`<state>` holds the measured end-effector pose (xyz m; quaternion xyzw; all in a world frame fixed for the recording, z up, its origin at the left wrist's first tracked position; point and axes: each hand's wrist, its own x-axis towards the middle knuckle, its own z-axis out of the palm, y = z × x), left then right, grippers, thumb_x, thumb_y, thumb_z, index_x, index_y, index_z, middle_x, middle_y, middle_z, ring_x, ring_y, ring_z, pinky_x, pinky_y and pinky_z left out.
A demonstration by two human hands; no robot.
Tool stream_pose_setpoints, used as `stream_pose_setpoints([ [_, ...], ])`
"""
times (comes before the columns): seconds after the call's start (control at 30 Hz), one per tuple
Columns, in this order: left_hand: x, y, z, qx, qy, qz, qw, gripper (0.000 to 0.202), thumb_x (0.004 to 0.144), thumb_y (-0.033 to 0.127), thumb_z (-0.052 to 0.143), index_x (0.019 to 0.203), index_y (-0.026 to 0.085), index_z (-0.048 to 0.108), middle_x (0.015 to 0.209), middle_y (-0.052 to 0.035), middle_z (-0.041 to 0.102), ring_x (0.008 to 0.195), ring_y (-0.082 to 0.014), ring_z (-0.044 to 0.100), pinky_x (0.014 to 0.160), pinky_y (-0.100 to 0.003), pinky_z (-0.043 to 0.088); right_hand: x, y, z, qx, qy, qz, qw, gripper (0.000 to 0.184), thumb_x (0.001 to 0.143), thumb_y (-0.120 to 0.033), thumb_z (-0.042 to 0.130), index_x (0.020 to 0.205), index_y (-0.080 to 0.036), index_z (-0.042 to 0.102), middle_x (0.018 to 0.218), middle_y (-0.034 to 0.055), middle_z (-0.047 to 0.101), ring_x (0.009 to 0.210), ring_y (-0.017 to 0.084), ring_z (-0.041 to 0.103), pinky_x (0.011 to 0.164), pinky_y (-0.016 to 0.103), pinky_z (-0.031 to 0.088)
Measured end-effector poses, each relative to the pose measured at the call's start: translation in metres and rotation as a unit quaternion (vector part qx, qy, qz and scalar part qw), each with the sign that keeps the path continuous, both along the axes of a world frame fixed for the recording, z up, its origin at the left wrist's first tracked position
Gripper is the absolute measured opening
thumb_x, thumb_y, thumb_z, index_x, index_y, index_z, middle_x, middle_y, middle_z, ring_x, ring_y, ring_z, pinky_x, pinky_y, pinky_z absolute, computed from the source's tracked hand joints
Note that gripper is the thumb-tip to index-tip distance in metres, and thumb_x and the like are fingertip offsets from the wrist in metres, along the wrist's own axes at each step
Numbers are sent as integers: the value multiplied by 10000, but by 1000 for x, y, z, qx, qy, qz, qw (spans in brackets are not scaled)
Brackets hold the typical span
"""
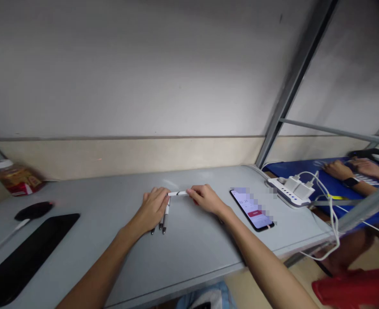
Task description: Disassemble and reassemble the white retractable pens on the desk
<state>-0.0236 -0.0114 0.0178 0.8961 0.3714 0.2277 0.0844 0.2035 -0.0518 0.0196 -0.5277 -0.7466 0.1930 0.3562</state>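
A white pen (178,193) with a dark band lies level between my two hands, just above or on the grey desk. My left hand (155,206) grips its left end with bent fingers. At the other end, the thumb and fingers of my right hand (205,198) pinch the pen. Several more pens (165,221) with white and grey barrels and dark tips stick out from beneath my left hand toward me. Their far ends are hidden by that hand. Something small shows under my right wrist, too covered to make out.
A lit phone (253,209) lies right of my right hand, near a white power strip (289,193) with plugs and cables. Left are a black slab-like object (31,253), a dark oval object (34,211) and a jar (17,178). Another person's hands (339,170) are far right.
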Motion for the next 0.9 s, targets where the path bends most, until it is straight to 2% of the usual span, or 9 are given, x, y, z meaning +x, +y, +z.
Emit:
stream_pose_setpoints([
  [0.07,-1,1,-1,1,1,-2,1000,284,987,327,253,904,220,503,882,-11,563,881,-197,473,814,-356,311,0,-1,0,13,20,7,1000,276,881,-439,539,916,-180,630,676,-17,569,599,107,477,585,220,330],
  [0.13,-1,2,-3,3,1,-2,1000,282,988,325,255,907,219,503,887,-12,565,881,-198,473,810,-354,315,0,-1,1,25,36,16,999,310,821,-408,631,1055,-207,598,749,-20,586,630,109,495,582,211,333],
  [0.17,-1,3,-3,4,-1,-3,1000,281,988,324,256,908,219,503,887,-12,565,879,-197,473,811,-353,317,0,-1,1,27,33,18,999,287,822,-396,631,1036,-207,603,739,-23,582,625,107,489,578,210,328],
  [0.23,-1,3,-4,5,-6,-10,1000,280,989,326,257,917,219,506,884,-10,565,879,-194,475,817,-351,322,-1,0,1,24,13,11,1000,233,887,-394,535,854,-182,627,643,-26,545,584,103,455,572,218,312],
  [0.33,0,3,-4,9,-12,-21,1000,275,988,326,267,942,219,516,883,-10,568,886,-191,480,826,-349,331,-1,0,1,19,2,-6,1000,409,950,-409,398,692,-163,599,556,-22,491,548,102,420,574,232,302],
  [0.47,-1,4,-6,14,-18,-16,1000,278,986,312,273,955,208,529,881,-21,565,871,-190,487,818,-347,349,0,-1,1,34,47,3,998,271,835,-425,606,968,-190,624,684,-23,559,600,108,470,586,221,324],
  [0.57,-1,6,-7,17,-17,-28,999,274,986,291,274,938,200,528,860,-22,554,839,-183,484,800,-333,364,2,-1,1,26,51,26,998,237,811,-400,638,923,-191,635,685,-21,568,602,107,471,585,221,324],
  [0.73,0,5,-3,54,-16,-53,997,266,983,238,276,872,185,512,793,-18,538,782,-172,470,744,-302,365,3,1,-1,-50,98,58,992,410,900,-473,483,657,-157,575,553,-23,498,524,94,400,549,234,300],
  [0.9,2,-1,5,146,46,-44,987,267,964,187,286,810,186,504,756,-32,542,754,-189,457,714,-324,332,5,3,-1,-231,258,177,921,397,889,-510,476,724,-157,547,510,-43,457,472,96,420,520,237,330],
])
